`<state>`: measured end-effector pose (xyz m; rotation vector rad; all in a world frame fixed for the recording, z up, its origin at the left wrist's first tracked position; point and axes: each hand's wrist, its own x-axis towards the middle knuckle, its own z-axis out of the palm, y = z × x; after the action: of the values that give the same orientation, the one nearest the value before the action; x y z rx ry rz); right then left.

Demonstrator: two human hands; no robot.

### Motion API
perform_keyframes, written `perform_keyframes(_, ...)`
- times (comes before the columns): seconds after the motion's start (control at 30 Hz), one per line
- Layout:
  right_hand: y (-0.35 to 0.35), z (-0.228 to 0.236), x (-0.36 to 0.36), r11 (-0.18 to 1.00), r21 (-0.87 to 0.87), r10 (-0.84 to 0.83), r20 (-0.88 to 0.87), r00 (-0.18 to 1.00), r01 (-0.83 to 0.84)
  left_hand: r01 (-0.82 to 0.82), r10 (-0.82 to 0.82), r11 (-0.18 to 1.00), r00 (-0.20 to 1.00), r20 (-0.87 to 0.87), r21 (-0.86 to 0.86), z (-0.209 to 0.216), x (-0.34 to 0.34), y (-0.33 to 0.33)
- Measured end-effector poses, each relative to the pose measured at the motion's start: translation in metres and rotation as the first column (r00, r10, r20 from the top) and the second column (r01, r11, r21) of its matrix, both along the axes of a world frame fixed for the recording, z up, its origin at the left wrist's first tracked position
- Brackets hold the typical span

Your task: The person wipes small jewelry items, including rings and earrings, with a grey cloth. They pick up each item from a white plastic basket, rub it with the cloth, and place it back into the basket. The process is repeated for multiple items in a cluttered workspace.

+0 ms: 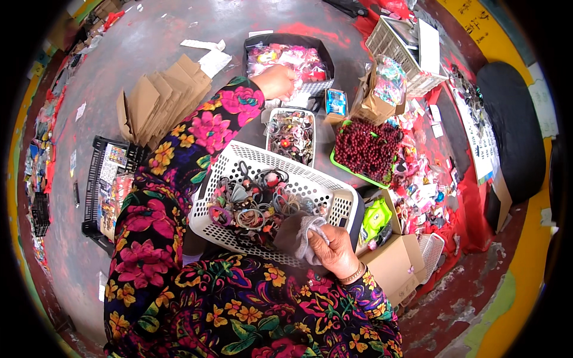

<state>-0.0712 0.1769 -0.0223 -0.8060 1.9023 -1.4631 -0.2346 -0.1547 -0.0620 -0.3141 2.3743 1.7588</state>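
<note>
Grey cloth [310,237], one piece: soft, bunched, paler and textured toward the right, darker and blurred toward the left; placed just right of centre, lower half of the frame. Right grip [337,247]: thumb and fingers pressed together, clamped on the cloth; bracelet [353,274] at the wrist. Cloth projects leftward from this grip, over the near side of a white perforated basket [341,209]. Basket contents: heaped hair ties [253,209], grey, black, pink and mauve. Left grip [276,82], top centre: fingers bent, at the clear packets [298,55] in a dark box [315,88]; whether closed on one, cannot tell. Centre: white tray [292,110] of small mixed accessories [291,136]. Right of centre: dark red beads [365,146], green tray [352,170].
</note>
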Motion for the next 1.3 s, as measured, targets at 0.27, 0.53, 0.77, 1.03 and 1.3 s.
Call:
perform_keyframes(0.27, 0.000, 0.010, -0.007, 0.997, 0.062, 0.041, 0.027, 0.999, -0.043, 0.023, -0.017, 0.972, 0.999, 0.029, -0.233, -0.037, -0.042, 0.011)
perform_keyframes(0.53, 0.002, 0.005, -0.008, 0.997, 0.010, 0.070, 0.004, 0.998, -0.070, 0.215, -0.261, 0.926, 0.959, -0.114, -0.311, -0.151, -0.089, -0.029)
perform_keyframes(0.77, 0.001, 0.007, -0.009, 0.993, -0.022, 0.115, -0.009, 0.993, -0.115, 0.079, -0.065, 0.992, 0.988, 0.139, -0.094, -0.198, -0.090, -0.057)
perform_keyframes(1.03, 0.002, 0.007, -0.009, 0.996, -0.008, 0.093, -0.034, 0.995, -0.094, 0.365, -0.549, 0.080, 0.793, 0.265, -0.928, -0.145, -0.091, -0.030)
perform_keyframes(1.3, -0.005, 0.013, -0.006, 0.997, 0.018, 0.079, -0.045, 0.996, -0.078, 0.092, -0.080, 0.956, 0.995, 0.055, -0.280, -0.146, -0.072, -0.054)
